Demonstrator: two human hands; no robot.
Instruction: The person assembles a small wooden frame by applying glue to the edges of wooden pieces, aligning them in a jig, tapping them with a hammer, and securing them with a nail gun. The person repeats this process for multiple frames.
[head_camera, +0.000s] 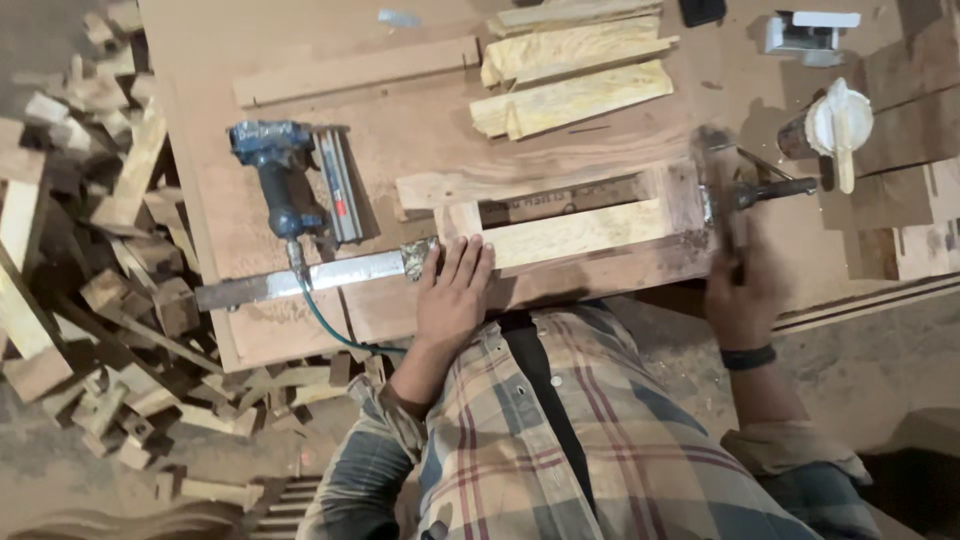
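Observation:
A small wooden frame (560, 215) of pale slats lies on the brown workbench (300, 200), held in a long metal bar clamp (310, 277). My left hand (452, 292) rests flat on the frame's near left corner, beside the clamp's jaw, fingers spread. My right hand (738, 285) is blurred at the frame's right end, wrapped around the clamp's handle (725, 215), next to its dark screw (780, 190).
A blue pneumatic nail gun (285, 175) with a green hose lies at the left of the bench. Loose pale slats (570, 70) lie at the back. A white glue pot with a stick (838, 125) stands at the right. Wood offcuts (90, 250) pile on the floor at left.

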